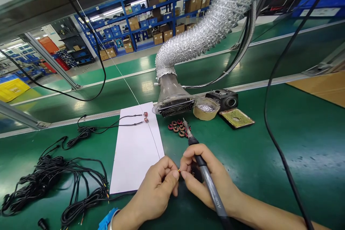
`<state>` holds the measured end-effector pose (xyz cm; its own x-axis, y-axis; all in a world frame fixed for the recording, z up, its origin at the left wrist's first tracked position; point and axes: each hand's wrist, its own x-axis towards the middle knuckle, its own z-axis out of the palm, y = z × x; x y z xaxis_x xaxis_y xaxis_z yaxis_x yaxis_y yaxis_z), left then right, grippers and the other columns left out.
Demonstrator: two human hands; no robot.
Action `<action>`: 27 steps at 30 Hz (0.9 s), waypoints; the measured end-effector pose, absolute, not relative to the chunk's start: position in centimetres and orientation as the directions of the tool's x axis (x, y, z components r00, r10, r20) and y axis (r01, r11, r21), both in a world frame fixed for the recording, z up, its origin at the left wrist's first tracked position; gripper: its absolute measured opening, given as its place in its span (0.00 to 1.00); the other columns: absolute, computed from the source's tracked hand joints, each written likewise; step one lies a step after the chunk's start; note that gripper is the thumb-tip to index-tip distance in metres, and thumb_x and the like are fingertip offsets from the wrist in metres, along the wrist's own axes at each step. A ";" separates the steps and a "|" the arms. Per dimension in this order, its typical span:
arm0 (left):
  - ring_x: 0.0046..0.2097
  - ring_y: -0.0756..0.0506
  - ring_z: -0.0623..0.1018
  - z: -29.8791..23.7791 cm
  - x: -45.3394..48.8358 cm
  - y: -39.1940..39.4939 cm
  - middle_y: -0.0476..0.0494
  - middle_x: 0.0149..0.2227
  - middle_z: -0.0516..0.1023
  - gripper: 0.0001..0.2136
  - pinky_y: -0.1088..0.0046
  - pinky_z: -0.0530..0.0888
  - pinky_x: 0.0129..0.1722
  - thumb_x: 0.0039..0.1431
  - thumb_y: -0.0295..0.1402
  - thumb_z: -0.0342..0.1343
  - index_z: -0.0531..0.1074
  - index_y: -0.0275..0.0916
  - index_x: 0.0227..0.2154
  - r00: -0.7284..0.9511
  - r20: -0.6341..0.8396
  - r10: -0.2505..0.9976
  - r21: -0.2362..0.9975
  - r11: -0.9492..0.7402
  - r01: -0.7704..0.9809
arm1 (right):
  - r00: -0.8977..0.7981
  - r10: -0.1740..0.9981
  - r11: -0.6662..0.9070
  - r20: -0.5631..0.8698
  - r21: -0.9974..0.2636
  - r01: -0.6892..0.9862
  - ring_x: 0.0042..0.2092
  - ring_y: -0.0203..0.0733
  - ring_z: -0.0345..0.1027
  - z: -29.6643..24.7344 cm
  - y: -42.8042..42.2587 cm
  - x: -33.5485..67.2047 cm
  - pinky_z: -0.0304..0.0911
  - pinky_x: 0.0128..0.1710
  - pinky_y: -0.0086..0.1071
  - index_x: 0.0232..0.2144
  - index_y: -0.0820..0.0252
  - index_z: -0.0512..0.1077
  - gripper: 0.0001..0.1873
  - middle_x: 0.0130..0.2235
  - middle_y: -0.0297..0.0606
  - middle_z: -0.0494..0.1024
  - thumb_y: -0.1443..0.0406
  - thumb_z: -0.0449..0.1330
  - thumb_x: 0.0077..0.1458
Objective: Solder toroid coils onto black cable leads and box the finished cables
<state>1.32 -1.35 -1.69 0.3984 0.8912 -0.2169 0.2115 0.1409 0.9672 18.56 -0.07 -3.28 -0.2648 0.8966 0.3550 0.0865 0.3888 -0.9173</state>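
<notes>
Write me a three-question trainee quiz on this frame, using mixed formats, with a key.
1. True or false: the right hand holds the soldering iron with its tip pointing away from the person, toward the fume extractor hood.
2. Multiple choice: relative to the white sheet, the pile of small coils lies A) to its left, B) to its right, C) on it.
3. Fill in: the left hand pinches a small orange-tipped piece between thumb and ___.

Key: 1 true. 2 B. 3 forefinger; the right hand's fingertips meet it there too.
</notes>
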 end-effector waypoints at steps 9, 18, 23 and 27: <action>0.31 0.51 0.59 -2.0 1.8 -1.7 0.53 0.28 0.60 0.16 0.75 0.59 0.31 0.67 0.47 0.46 0.61 0.39 0.32 0.280 -0.219 0.935 0.960 0.156 0.232 | -0.176 0.760 0.645 0.625 -0.693 0.323 0.26 0.35 0.69 -3.6 -0.5 17.7 0.67 0.28 0.28 0.40 0.53 0.61 0.15 0.27 0.30 0.73 0.74 0.54 0.52; 0.23 0.54 0.51 -1.1 1.1 -0.7 0.58 0.21 0.53 0.13 0.76 0.50 0.24 0.61 0.42 0.52 0.62 0.38 0.28 0.427 -0.347 0.835 0.938 0.317 0.142 | -0.309 0.680 0.727 0.665 -0.665 0.169 0.31 0.38 0.70 -3.6 0.1 19.3 0.69 0.32 0.32 0.43 0.52 0.62 0.19 0.32 0.33 0.75 0.76 0.56 0.52; 0.22 0.55 0.49 -0.7 1.0 -0.5 0.59 0.20 0.52 0.15 0.76 0.48 0.22 0.56 0.44 0.56 0.62 0.38 0.28 0.459 -0.396 0.795 0.915 0.382 0.128 | -0.366 0.732 0.636 0.575 -0.769 0.063 0.35 0.38 0.72 -3.8 0.8 20.1 0.70 0.34 0.32 0.44 0.51 0.62 0.19 0.36 0.34 0.77 0.76 0.57 0.55; 0.21 0.55 0.49 -0.6 0.9 -0.5 0.60 0.19 0.51 0.14 0.76 0.47 0.22 0.55 0.42 0.57 0.63 0.37 0.28 0.477 -0.413 0.776 0.905 0.408 0.119 | -0.402 0.724 0.606 0.560 -0.795 -0.016 0.34 0.36 0.73 -3.4 0.9 20.0 0.70 0.34 0.30 0.44 0.52 0.63 0.19 0.36 0.33 0.78 0.76 0.58 0.54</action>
<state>0.90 -0.51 -0.63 0.4768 0.7760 -0.4130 0.1191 0.4084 0.9050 20.04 0.92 -3.41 -0.4018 0.7244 0.5602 -0.0156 0.6063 -0.7951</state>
